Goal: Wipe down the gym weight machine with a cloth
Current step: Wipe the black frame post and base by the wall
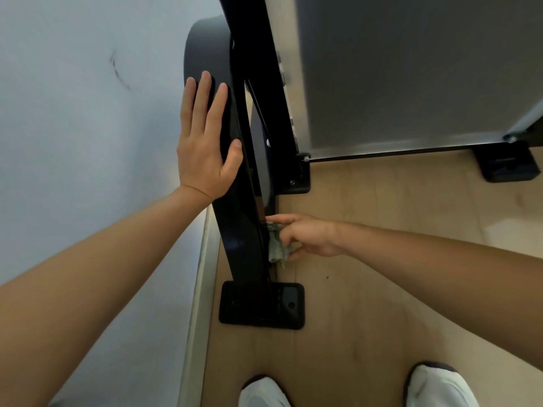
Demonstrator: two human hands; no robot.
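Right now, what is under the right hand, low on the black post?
A crumpled greenish cloth, which the right hand holds against the black post. The patch of post behind the cloth is hidden, and the fingers cover part of the cloth.

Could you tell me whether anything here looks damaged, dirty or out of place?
A dark curved scuff on the pale wall, up and left of the left hand, mars an otherwise plain surface. The frame and its foot plate look intact. The right hand holds the cloth against it.
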